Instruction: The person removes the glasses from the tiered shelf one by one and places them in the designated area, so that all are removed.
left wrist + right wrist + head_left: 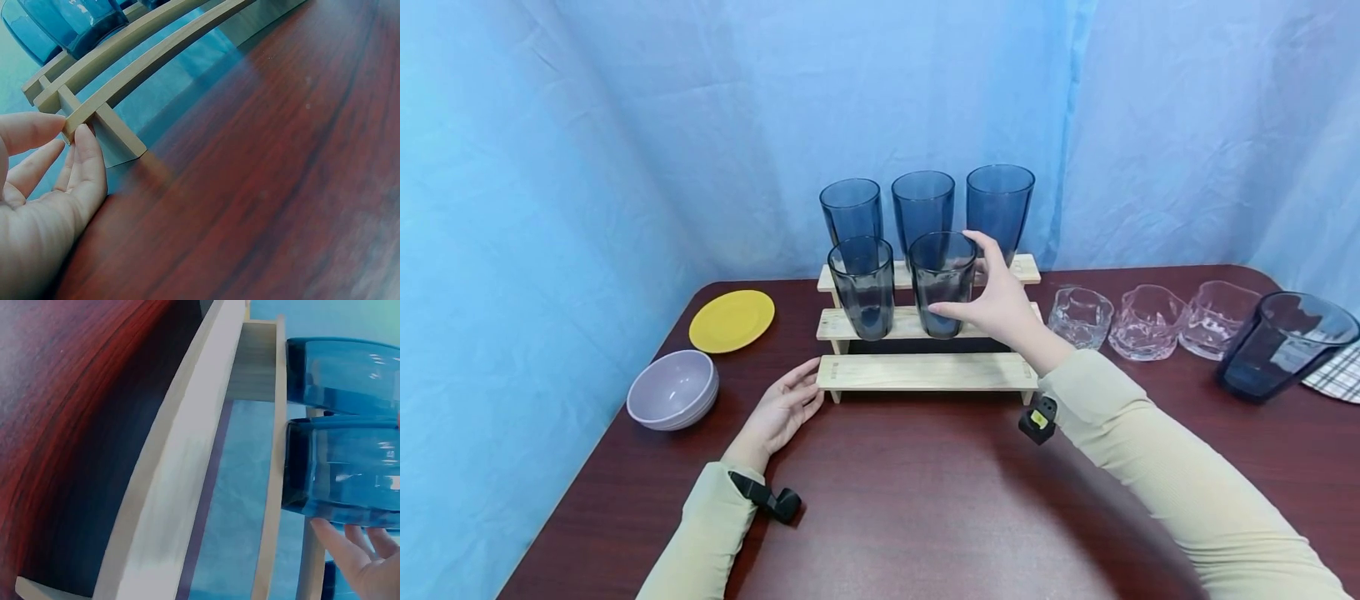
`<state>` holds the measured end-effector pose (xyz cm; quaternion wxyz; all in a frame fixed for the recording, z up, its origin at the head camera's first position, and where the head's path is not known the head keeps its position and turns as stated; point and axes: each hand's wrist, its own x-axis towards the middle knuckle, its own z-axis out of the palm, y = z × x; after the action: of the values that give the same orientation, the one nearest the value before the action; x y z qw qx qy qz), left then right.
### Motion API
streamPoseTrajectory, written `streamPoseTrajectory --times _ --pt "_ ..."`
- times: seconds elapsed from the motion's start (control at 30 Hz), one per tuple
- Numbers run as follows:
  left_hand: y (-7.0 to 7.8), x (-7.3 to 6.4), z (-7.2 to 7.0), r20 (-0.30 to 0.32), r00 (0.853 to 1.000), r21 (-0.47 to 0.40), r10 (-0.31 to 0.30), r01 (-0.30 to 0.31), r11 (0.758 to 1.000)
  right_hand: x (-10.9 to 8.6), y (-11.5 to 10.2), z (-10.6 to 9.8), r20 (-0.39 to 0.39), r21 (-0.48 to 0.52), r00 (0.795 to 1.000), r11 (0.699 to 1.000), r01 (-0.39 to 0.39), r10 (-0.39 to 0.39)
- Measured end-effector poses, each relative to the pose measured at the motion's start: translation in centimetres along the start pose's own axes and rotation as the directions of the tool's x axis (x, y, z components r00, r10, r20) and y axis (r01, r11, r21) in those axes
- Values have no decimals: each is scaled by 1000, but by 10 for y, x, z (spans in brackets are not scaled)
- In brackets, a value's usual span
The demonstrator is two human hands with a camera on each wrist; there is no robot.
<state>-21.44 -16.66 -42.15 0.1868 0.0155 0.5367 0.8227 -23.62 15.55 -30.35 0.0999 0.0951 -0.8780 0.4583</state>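
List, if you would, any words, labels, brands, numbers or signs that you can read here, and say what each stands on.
None: no word, label, brand, number or sign can be read in any view.
Yellow patch on the black device at the right wrist: too small to tell whether it bears print.
Tumbler in the right hand, wooden rack, bowl and plate: no lettering shows.

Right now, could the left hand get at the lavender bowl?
Likely yes: only bare tabletop separates the left hand from the lavender bowl, though that hand pinches the wooden rack and must let go first.
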Motion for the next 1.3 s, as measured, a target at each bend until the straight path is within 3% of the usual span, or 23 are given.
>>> streamPoseTrajectory --times 1.03,1.3 --pt "1 -1 1 2 1000 -6 -3 3 1000 -24 -2 -13 -44 36 999 999 -25 27" --pt "0 0 0 0 1000 -6 -2 2 1000 -40 5 -16 -106 52 993 997 52 -47"
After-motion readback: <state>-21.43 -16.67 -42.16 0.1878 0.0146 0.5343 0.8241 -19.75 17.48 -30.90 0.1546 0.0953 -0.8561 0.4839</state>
